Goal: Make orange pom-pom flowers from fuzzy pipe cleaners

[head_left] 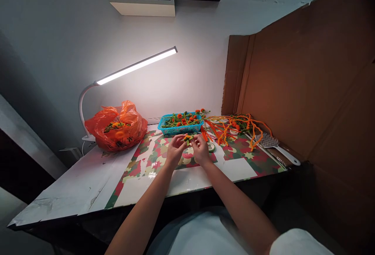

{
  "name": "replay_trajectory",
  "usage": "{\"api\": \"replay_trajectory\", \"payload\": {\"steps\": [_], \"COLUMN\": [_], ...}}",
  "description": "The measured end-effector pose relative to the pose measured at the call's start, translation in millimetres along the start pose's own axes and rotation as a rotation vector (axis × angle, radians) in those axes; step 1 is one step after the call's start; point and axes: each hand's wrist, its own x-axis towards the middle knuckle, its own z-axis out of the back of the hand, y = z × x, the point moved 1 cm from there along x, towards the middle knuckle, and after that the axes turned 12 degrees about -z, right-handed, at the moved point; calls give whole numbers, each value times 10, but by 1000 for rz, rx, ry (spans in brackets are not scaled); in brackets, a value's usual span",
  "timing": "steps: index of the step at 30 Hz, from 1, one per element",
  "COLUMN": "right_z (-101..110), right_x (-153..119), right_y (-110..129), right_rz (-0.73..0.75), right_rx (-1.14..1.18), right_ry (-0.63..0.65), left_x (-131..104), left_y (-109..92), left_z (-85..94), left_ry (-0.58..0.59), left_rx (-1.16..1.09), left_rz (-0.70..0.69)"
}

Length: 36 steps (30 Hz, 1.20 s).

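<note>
Both hands meet over the middle of the table [140, 196]. My left hand [175, 150] pinches one side of a small orange-and-green flower [188, 138], which looks handmade from fuzzy material. On its other side, the fingers of my right hand [201, 151] are closed on the same flower. Its finer details are too small to make out. A roll of pale green tape [211, 147] lies beside my right hand. Just behind the hands stands a blue basket [172, 131] full of orange flowers on green stems.
An orange plastic bag [131, 124] with more flowers stands at the left, beside a lit clamp lamp [137, 65]. Orange fuzzy strands [224, 134] spread at the right. A hairbrush [281, 149] lies near the tall cardboard sheet [293, 79] on that side.
</note>
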Motion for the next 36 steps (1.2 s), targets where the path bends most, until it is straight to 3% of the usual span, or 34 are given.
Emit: {"api": "replay_trajectory", "payload": {"steps": [8, 16, 23, 30, 36], "right_z": [16, 99, 79, 112, 86], "right_x": [-40, -67, 3, 20, 17], "right_y": [68, 183, 82, 91, 70], "right_rz": [-50, 207, 74, -65, -30], "right_rx": [27, -163, -64, 67, 54], "right_ry": [1, -23, -9, 24, 66], "left_x": [-7, 25, -7, 44, 62], "left_y": [19, 69, -10, 31, 40], "left_z": [-8, 43, -1, 102, 133], "left_ry": [18, 39, 219, 75, -18], "left_rx": [110, 123, 157, 4, -112], "left_rz": [-30, -8, 76, 190, 232]}}
